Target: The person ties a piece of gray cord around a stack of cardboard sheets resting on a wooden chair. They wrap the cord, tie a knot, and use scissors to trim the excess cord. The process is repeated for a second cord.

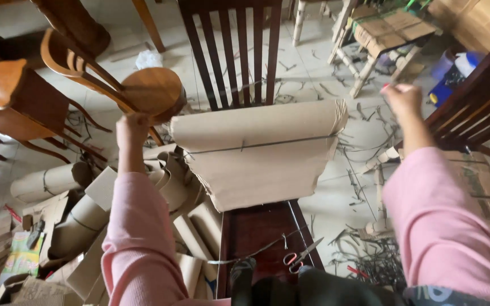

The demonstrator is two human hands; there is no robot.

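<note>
head | pale tiled floor [336,198] | cut strapping scraps [370,260] | cardboard rolls [80,226]

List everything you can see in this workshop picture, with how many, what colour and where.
Dark chair: one, dark brown, centre, its seat below.
Cardboard sheet: one, tan, wrapped over the chair's lower back, a thin strap across it.
Scissors: one pair, red handles, on the dark seat.
Cardboard rolls: several, tan, piled on the floor at left.
Round-seat chair: one, light brown, tipped, upper left.
Pale stool: one, with cardboard strapped on top, upper right.
Strap scraps: many, dark, scattered on the floor at right.
Left hand: raised, closed, beside the sheet's left edge.
Right hand: raised, closed, to the right of the sheet.
</note>
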